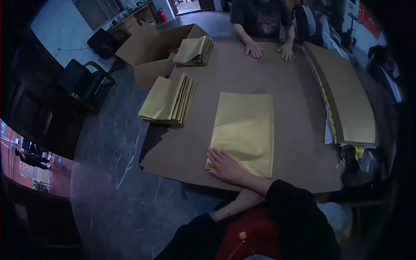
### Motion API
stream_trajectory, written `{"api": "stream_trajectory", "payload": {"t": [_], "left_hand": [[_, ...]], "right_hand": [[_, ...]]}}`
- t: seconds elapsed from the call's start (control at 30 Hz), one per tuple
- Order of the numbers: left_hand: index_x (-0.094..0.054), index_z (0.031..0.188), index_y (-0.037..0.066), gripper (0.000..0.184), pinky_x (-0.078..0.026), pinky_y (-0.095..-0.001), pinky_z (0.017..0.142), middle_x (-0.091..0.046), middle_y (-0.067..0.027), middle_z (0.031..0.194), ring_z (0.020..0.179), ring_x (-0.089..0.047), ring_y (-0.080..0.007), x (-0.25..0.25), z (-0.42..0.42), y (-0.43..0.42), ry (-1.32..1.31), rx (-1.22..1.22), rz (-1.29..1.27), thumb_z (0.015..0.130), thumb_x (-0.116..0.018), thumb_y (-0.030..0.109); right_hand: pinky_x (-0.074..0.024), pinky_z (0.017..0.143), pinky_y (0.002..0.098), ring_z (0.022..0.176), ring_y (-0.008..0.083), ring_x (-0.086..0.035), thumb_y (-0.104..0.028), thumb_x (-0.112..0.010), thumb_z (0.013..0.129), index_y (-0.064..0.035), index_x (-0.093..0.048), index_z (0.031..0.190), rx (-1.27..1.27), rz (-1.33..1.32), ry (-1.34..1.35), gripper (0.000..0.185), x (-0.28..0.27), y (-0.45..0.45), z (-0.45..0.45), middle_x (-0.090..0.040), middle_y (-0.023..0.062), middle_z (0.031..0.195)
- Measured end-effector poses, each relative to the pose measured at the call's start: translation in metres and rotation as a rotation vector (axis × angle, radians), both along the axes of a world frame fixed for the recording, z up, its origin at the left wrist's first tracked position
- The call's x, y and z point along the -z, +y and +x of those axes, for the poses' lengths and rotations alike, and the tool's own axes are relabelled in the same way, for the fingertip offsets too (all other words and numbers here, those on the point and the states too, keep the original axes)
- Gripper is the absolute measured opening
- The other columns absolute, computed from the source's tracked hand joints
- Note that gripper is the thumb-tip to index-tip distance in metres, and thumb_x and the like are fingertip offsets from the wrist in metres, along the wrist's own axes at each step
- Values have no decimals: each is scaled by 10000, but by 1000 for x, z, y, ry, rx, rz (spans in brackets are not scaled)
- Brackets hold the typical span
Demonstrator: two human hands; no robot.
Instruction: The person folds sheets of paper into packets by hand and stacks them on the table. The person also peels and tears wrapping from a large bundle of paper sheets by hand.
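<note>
A gold-coloured sheet (245,128) lies flat beneath and ahead of the right hand (224,167), its long sides running away from the wearer and its surface slightly rippled near the closer end. The right hand is open, palm down, pressing on the sheet's near left corner with the fingers pointing left. Just behind it, the left hand (250,199) passes under the right forearm, at the near edge of the table; its fingers are hidden, so whether it is open or closed cannot be told. Under the sheet, brown cardboard (299,160) covers the tabletop, its edge torn to the left of the right hand. Ahead and to the left of the hands sits a pile of folded gold sheets (167,102), with a second folded pile (190,52) farther off. Beside that farther pile stands an open cardboard box (147,47). Well to the right of the hands, a long stack of gold sheets (346,95) lies along the table's right side, with yellow and white material showing at its left edge. Straight ahead, across the table, another person (262,21) rests both hands on the cardboard, fingers spread.
</note>
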State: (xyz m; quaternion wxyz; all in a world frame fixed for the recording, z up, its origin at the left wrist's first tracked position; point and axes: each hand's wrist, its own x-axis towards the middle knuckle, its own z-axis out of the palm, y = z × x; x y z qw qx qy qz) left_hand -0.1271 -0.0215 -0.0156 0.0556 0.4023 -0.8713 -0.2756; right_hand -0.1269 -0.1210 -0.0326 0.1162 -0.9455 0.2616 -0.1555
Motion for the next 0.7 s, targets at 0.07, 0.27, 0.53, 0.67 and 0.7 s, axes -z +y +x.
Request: {"api": "stream_trajectory", "payload": {"t": [0.07,0.27,0.53,0.67,0.7], "left_hand": [[-573,1108,7,441,-433,-421,899,-593,-168,1132,1049,-555,-335,20,5,6,132,50,88,916,-470,390],[-633,1017,31,249,-470,-396,856,-629,-101,1007,965,-599,-278,5,49,22,583,-124,-390,835,-636,201],[-620,1013,33,202,-455,-378,830,-576,-107,1089,1029,-567,-299,-3,101,13,320,-843,-680,815,-633,65],[-560,1113,14,277,-405,-413,908,-551,-128,1160,1116,-518,-323,8,111,12,276,-1015,-658,853,-597,101],[-538,1143,8,301,-385,-423,936,-547,-135,1175,1138,-504,-326,8,112,11,259,-1073,-651,868,-582,122]], "right_hand": [[-191,1113,425,1366,296,-234,-441,-448,909,45,-321,1360,-9,2,4,675,-4,-1,-1,-250,192,1465],[-190,1112,429,1367,294,-236,-449,-458,900,39,-343,1352,8,18,-8,675,-7,0,-1,-254,185,1467],[-155,1121,451,1382,329,-187,-344,-495,860,57,-288,1372,-36,24,44,683,-4,-3,-4,-221,215,1472],[-144,1128,441,1381,338,-187,-355,-513,832,69,-275,1372,-36,103,-41,728,-10,-2,-4,-228,235,1461],[-134,1131,442,1378,342,-194,-361,-510,828,70,-269,1374,-29,102,-14,736,-10,-1,-3,-233,237,1458]]}}
